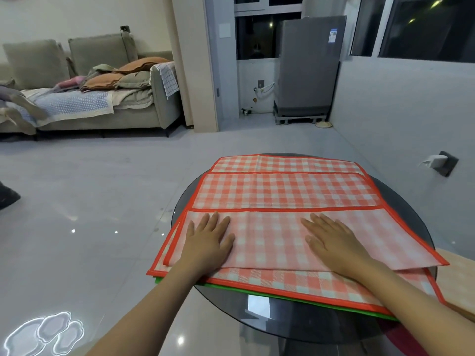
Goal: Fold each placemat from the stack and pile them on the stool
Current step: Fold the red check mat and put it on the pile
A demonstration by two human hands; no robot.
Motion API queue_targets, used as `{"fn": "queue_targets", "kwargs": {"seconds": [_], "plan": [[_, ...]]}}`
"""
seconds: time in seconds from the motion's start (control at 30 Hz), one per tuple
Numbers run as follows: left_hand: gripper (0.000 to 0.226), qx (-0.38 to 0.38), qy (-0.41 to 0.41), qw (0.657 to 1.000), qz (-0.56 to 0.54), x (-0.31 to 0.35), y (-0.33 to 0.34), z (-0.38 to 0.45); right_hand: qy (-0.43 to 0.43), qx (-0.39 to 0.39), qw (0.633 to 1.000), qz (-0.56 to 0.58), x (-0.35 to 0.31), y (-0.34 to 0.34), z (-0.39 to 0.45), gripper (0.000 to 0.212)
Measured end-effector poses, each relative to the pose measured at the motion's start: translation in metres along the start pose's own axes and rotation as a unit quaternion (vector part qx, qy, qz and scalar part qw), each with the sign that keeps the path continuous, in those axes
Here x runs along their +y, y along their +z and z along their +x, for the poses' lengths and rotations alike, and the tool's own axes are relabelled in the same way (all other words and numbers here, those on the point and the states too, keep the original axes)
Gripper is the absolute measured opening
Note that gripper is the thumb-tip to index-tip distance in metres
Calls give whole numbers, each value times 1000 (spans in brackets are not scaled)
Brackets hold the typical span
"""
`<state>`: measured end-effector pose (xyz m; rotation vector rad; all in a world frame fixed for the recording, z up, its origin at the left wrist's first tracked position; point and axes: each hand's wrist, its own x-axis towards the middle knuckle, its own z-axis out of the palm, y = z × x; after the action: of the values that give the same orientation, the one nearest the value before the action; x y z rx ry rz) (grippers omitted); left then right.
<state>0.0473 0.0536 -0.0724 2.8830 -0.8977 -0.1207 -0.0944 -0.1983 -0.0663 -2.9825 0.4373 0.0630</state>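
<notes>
We see both hands flat on the top placemat (285,237), an orange-and-white checked one with an orange border, its near half folded over so the paler underside faces up. Left hand (209,240): grip spread, fingers straight, palm pressing the folded flap near its left edge. Right hand (334,242): grip likewise spread, fingers straight and pointing up-left, pressing the flap right of centre. Neither grip pinches anything.

The flap's far edge lies as a straight orange line across the mat, just beyond both sets of fingertips. Its near edge slants, ending in a point at the right that overhangs the stack (295,283). Beneath, we count at least one more checked mat, then a green edge (282,295) at the bottom. A further checked mat (285,164) shows at the far side, its border parallel to the fold.

The stack sits on a round dark glass counter (282,319); the mats' near-left corner juts past its rim. A pale wooden surface (460,276) touches the right edge of view; whether it is the stool we cannot tell.

Open tiled floor (102,201) lies left and beyond. Sofa (90,98) far left, grey washing machine (307,68) far ahead.
</notes>
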Motion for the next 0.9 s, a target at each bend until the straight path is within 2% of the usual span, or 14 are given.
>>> {"fn": "queue_targets", "kwargs": {"seconds": [0.3,0.67,0.9], "plan": [[46,43,59,996,-47,36,-18,22,-1,18,999,41,14,-17,23,49],[39,42,144,986,-76,71,-13,134,27,55,997,37,40,-25,110,44],[39,87,101,986,-96,64,-8,209,55,47,997,9,55,-29,175,46]]}}
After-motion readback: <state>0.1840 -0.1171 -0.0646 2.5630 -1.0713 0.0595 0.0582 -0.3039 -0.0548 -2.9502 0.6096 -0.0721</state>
